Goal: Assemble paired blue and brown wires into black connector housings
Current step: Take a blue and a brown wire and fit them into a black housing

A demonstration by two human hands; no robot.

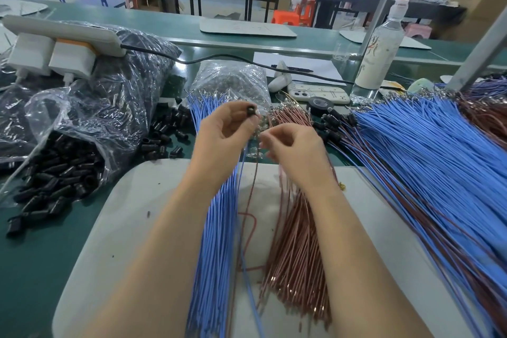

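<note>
Housing [250, 112] is tiny and rigid, pinched in left hand [225, 132] mid-frame, while right hand [293, 148] seems to pinch the light, floppy wires [253, 189] near their tips.

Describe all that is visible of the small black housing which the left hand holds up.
The black connector housing is a small, short, tube-like piece, dark and dull, plastic by its look. The left hand pinches it, raised above the far ends of the blue wire bundle. Its open end seems to face the camera. Blur hides whether any wire is in it.
</note>
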